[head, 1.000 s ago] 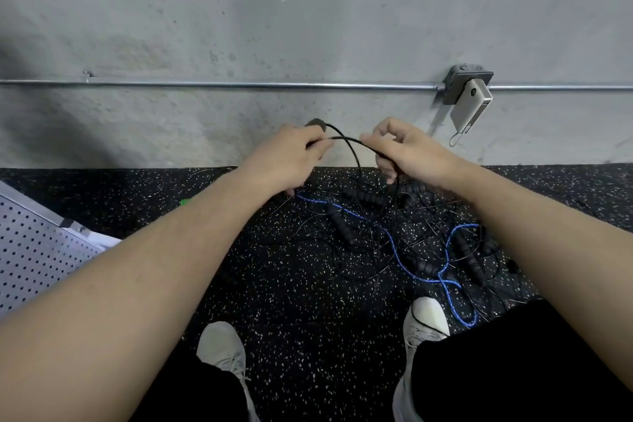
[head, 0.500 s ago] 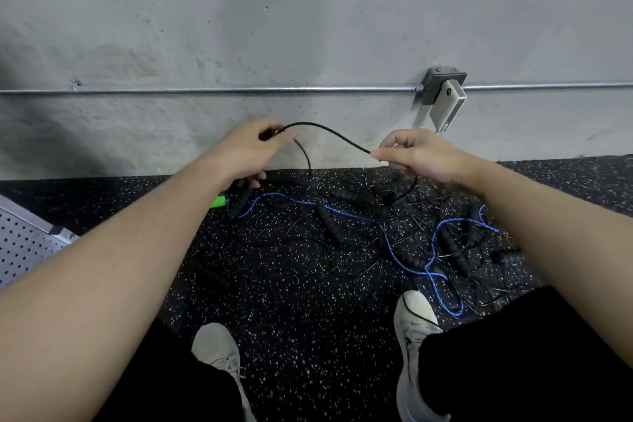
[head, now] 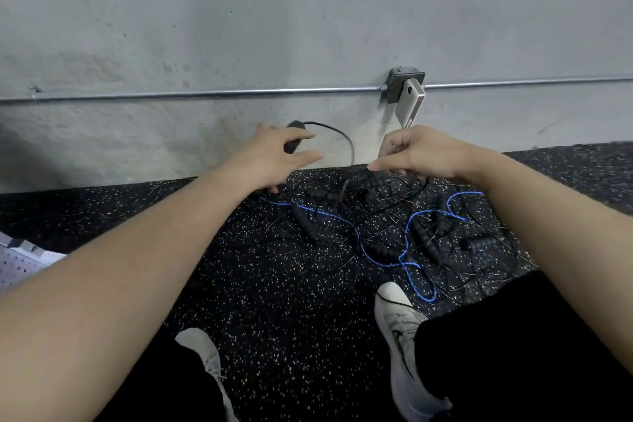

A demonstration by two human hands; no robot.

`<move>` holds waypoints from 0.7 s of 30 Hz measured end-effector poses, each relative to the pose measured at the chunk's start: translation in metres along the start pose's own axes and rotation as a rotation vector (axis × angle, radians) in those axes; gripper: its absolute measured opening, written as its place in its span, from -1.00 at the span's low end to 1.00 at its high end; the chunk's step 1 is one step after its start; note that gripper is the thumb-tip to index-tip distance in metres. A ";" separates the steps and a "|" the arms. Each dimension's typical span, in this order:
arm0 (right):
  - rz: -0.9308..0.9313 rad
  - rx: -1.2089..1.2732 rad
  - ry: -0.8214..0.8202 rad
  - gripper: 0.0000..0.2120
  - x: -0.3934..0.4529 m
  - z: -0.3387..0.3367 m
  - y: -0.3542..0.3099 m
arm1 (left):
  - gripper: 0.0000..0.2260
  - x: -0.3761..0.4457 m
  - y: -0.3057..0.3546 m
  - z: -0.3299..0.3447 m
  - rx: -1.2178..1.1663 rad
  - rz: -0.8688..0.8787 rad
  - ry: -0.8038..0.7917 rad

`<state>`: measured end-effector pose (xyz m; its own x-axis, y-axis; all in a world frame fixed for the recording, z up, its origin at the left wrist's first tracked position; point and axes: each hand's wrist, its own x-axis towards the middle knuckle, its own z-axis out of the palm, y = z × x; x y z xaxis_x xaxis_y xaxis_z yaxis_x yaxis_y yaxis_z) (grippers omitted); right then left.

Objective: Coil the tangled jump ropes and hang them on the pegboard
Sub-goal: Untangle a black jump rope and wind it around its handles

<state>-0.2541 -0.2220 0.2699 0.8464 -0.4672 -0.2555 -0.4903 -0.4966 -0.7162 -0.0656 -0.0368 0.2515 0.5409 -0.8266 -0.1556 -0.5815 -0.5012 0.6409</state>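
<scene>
— Item one: your left hand?

— My left hand [head: 274, 156] is raised in front of the grey concrete wall [head: 239, 27]. A black jump-rope handle [head: 294, 140] lies across its fingers; the thumb rests on top of it, and the forefinger and the others are stretched out, slightly spread. A thin black cord [head: 337, 134] arcs from the handle's top and drops toward the floor.

— Item two: the right?

— My right hand [head: 423, 152] hangs just beside it, knuckles up, fingers curled downward, forefinger pointing left. Whether they pinch a cord I cannot tell; the fingertips are hidden.

— Item three: the ropes?

— A tangle of black jump ropes with ribbed black handles [head: 376, 216] lies on the black speckled rubber floor [head: 274, 301], near its far edge at the wall, under both hands. A blue braided rope [head: 404, 250] winds through it, reaching my right white sneaker [head: 399, 325].

— Item four: the pegboard?

— A white perforated pegboard [head: 17, 260] shows at the floor's left edge, well apart from the tangle.
</scene>
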 end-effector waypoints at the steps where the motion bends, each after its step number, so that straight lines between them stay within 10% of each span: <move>1: -0.018 0.040 0.012 -0.75 -0.001 0.002 -0.002 | -0.50 -0.001 0.007 0.008 0.008 0.040 -0.025; 7: -0.062 0.181 0.087 -0.76 -0.004 0.009 -0.006 | -0.86 -0.007 0.036 0.044 0.028 0.156 -0.061; 17: 0.113 -0.088 -0.281 -0.58 -0.027 -0.002 0.042 | -0.84 0.021 0.010 -0.002 -0.273 -0.037 0.314; 21: 0.103 0.010 -0.131 -0.72 -0.024 -0.007 0.062 | -0.84 0.029 -0.006 -0.005 -0.275 -0.123 0.231</move>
<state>-0.3059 -0.2471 0.2365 0.8122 -0.4152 -0.4098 -0.5740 -0.4434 -0.6884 -0.0435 -0.0562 0.2473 0.7376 -0.6692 -0.0904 -0.3360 -0.4798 0.8105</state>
